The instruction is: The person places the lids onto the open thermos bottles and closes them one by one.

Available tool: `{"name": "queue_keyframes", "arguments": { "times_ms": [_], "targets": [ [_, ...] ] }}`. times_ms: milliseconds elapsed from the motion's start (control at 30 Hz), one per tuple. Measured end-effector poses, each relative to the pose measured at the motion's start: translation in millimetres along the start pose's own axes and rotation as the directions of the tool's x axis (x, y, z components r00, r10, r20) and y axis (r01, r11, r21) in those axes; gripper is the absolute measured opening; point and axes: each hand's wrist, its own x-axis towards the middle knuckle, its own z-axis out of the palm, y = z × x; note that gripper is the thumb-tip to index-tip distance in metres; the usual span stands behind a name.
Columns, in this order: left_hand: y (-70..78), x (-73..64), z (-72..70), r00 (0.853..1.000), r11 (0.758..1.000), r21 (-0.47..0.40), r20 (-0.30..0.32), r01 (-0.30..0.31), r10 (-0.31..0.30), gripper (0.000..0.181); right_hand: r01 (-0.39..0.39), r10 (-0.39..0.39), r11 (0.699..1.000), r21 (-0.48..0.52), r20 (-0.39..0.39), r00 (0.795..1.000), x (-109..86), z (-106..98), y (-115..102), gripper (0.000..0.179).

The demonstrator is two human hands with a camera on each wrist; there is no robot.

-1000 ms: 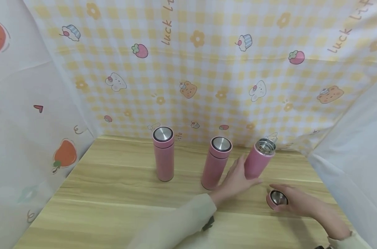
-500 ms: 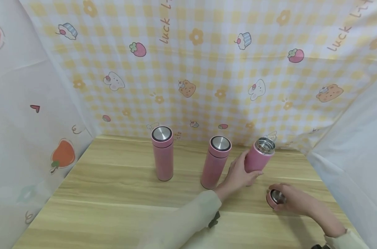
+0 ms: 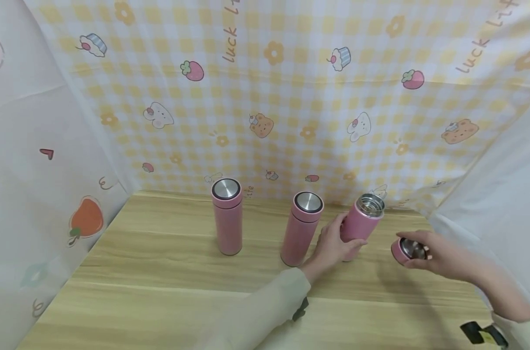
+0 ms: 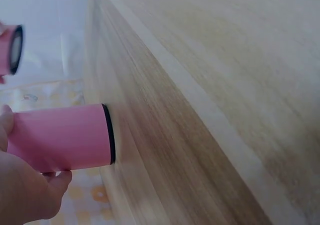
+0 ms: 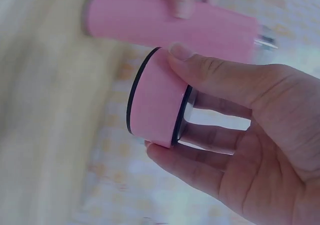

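Note:
An uncapped pink thermos bottle with a bare steel mouth stands on the table at the right. My left hand grips its body from the left, and the left wrist view shows the bottle's dark base on the wood. Off to the right, my right hand holds a pink bottle lid with a steel top, raised above the table. In the right wrist view the thumb and fingers pinch the lid's sides, with the uncapped bottle behind it.
Two capped pink thermos bottles stand upright: one at the left, the other close beside my left hand. Behind the wooden table hangs a yellow checked cloth. White patterned sheets close off both sides.
My right hand has lifted the lid off the table and moved it up and to the right. The left hand keeps its hold on the uncapped bottle, nearly still.

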Motion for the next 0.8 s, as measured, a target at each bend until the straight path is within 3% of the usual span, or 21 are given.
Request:
{"name": "queue_keyframes", "arguments": {
  "times_ms": [200, 367, 800],
  "targets": [
    [-1.9, 0.2, -0.3, 1.0, 1.0, 0.013, -0.002, -0.017, 0.017, 0.071, -0.01, 0.009, 0.998, -0.064, -0.019, 1.0, 12.1, -40, -17, 0.064],
    [-2.8, 1.0, -0.4, 1.0, 1.0, 0.011, -0.003, -0.026, 0.026, 0.071, -0.032, 0.03, 0.995, -0.098, -0.026, 0.999, 24.1, -62, -28, 0.065],
    [-3.3, -2.0, 0.4, 1.0, 0.999, 0.035, -0.001, -0.031, 0.031, 0.071, 0.055, -0.064, 0.989, -0.134, -0.064, 0.996, 53.5, -83, -48, 0.066]
  ]
}}
